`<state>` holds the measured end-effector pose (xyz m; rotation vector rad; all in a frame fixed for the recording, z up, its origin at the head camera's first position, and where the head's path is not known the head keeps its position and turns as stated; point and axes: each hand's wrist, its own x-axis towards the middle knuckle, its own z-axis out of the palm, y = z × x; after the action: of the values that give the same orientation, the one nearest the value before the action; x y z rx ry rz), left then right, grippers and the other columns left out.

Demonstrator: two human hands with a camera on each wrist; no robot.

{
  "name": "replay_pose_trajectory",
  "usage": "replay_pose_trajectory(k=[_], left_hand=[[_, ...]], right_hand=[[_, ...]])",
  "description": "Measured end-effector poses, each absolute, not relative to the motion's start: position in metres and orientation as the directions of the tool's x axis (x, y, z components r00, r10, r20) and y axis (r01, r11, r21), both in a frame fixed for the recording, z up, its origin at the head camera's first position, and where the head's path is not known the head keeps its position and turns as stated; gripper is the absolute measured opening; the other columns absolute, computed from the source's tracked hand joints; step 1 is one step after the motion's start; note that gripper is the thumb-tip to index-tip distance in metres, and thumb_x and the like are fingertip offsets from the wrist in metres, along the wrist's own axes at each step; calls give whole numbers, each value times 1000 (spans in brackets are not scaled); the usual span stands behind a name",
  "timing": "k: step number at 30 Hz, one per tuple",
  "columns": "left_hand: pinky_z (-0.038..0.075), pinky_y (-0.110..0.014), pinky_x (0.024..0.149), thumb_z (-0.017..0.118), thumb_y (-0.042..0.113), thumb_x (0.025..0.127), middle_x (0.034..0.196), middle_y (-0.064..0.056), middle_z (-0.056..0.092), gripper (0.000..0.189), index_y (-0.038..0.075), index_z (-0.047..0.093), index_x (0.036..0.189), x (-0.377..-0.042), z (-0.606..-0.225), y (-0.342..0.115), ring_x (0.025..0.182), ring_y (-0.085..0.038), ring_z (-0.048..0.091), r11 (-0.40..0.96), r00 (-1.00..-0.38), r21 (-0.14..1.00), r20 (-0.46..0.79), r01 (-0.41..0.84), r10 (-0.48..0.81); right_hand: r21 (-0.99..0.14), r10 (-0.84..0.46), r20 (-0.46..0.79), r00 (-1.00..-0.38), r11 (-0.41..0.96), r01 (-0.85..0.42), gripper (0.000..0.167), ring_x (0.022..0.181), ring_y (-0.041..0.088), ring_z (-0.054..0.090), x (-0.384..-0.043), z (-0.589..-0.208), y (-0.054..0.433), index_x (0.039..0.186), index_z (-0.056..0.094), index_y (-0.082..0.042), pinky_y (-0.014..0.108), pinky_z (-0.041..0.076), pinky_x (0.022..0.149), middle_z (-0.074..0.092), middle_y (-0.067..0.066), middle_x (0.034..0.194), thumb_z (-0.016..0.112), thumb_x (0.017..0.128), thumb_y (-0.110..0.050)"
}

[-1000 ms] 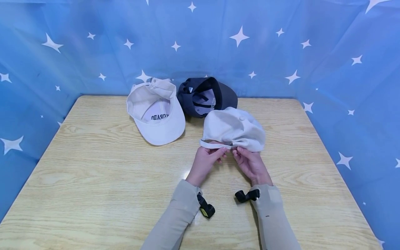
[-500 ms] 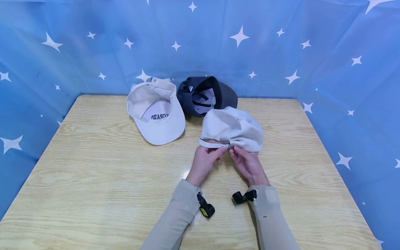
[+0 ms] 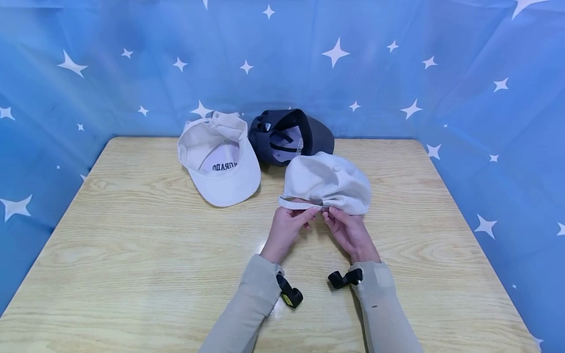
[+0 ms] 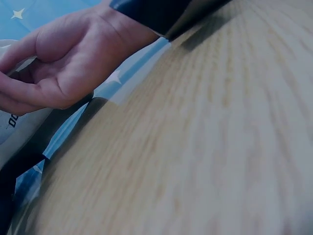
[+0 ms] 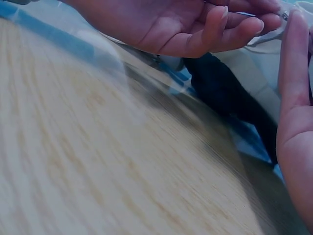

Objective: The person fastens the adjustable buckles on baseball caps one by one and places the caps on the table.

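Observation:
A pale grey baseball cap (image 3: 326, 179) is held with its back toward the person, crown button up and back strap (image 3: 296, 204) across the near side. My left hand (image 3: 284, 229) pinches this strap between thumb and fingers. Close beside it, my right hand (image 3: 350, 234) pinches the strap's other end at a small metal buckle (image 3: 325, 208). The fingertips of both hands nearly meet there. Behind the left hand in the head view, the cap's strap opening shows as a narrow gap. The cap's brim is hidden beneath the crown.
A white cap (image 3: 236, 184) lies upside down at the back left, dark lettering showing inside. Beside it a dark navy cap (image 3: 320, 135) also lies upturned, partly behind the grey one. The wooden table (image 3: 154, 274) meets a blue starred curtain (image 3: 287, 59) at the back.
The grey cap and my right hand have shifted slightly left over the last second. Both hands keep pinching at the strap and buckle; the other two caps stay put.

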<state>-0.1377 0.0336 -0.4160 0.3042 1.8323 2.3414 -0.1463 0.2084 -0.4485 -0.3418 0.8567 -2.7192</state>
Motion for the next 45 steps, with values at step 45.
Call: replay_pose_trajectory(k=[45], left_hand=[[46,-52,68,68,18,79,78,-3,61,15,5,63,85,-136,-411,36,76,-41,52,-171,-981,985,6,-28,195]], right_hand=[[-696,-286,183,-941,-714,82,21,81,23,64,-146,-447,203,99,59,7,27,50,76,62,18,95,44,86,15]])
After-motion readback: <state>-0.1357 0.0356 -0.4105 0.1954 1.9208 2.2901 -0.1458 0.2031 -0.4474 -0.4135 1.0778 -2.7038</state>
